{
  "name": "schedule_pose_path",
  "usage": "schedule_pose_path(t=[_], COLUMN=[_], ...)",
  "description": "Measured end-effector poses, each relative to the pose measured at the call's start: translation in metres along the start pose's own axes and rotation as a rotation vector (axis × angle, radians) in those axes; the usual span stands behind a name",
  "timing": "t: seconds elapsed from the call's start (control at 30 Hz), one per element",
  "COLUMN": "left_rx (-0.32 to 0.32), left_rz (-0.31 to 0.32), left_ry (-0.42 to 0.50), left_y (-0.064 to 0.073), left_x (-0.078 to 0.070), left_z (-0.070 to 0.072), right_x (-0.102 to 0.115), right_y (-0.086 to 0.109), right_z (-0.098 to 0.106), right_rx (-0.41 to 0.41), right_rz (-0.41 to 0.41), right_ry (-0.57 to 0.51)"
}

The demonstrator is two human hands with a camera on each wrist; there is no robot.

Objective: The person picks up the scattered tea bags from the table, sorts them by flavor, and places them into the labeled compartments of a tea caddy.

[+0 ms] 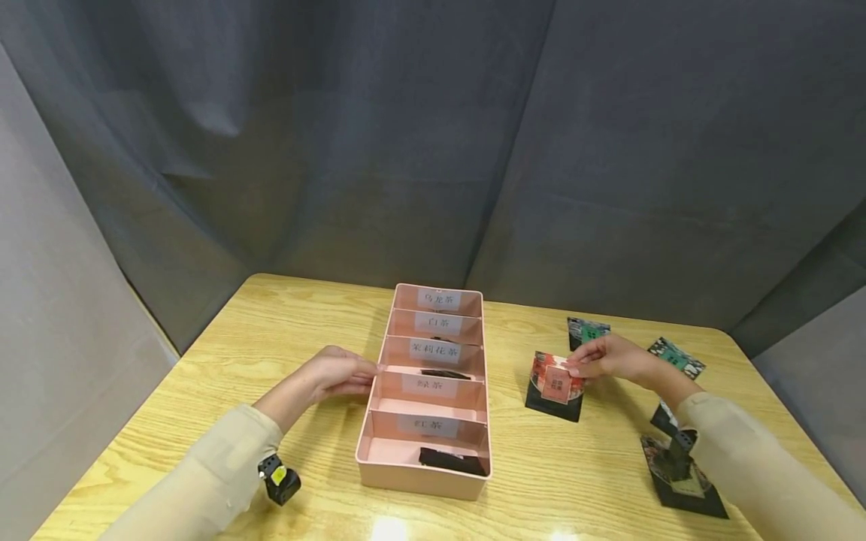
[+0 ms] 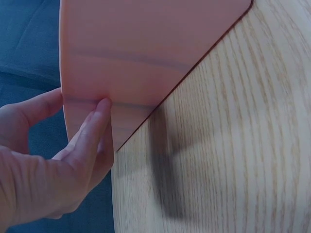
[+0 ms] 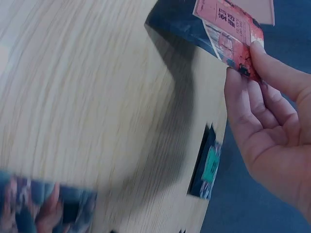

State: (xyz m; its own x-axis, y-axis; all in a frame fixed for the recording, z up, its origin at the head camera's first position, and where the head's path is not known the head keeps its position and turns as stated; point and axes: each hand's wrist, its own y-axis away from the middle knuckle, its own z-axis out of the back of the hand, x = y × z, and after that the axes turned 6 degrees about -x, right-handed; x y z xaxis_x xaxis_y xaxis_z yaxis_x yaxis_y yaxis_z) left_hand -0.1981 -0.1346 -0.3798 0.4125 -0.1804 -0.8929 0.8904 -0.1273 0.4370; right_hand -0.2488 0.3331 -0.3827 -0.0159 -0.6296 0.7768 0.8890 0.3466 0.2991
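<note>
A pink divided box [image 1: 421, 482] with labelled compartments stands lengthwise at the middle of the table. My left hand [image 1: 338, 370] holds its left rim, the thumb at the top edge and the other fingers against the outer wall, as the left wrist view shows. Dark packets lie in some compartments, one black packet [image 1: 452, 460] in the nearest. To the right of the box, my right hand [image 1: 614, 359] pinches a red and black tea packet [image 1: 555, 387] by its upper right corner. In the right wrist view the packet casts a shadow on the table.
More tea packets lie at the right: a green-labelled one [image 1: 590, 329] behind my right hand, another [image 1: 683, 359] farther right, and one [image 1: 700, 501] near the right forearm. Black wrist cameras [image 1: 279, 481] hang from both sleeves. A dark curtain [image 1: 379, 150] stands behind the table.
</note>
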Motion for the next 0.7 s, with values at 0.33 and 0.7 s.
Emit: schedule_pose_path(t=[0.33, 0.7], left_rx=[-0.004, -0.003], left_rz=[0.01, -0.003], left_ry=[-0.003, 0.005], left_y=[0.0, -0.001], left_x=[-0.001, 0.001], left_z=[0.0, 0.0], right_x=[0.02, 0.044], right_y=[0.0, 0.006], right_z=[-0.01, -0.016], right_rx=[-0.06, -0.099], right_rz=[0.059, 0.104], right_ry=[-0.03, -0.072])
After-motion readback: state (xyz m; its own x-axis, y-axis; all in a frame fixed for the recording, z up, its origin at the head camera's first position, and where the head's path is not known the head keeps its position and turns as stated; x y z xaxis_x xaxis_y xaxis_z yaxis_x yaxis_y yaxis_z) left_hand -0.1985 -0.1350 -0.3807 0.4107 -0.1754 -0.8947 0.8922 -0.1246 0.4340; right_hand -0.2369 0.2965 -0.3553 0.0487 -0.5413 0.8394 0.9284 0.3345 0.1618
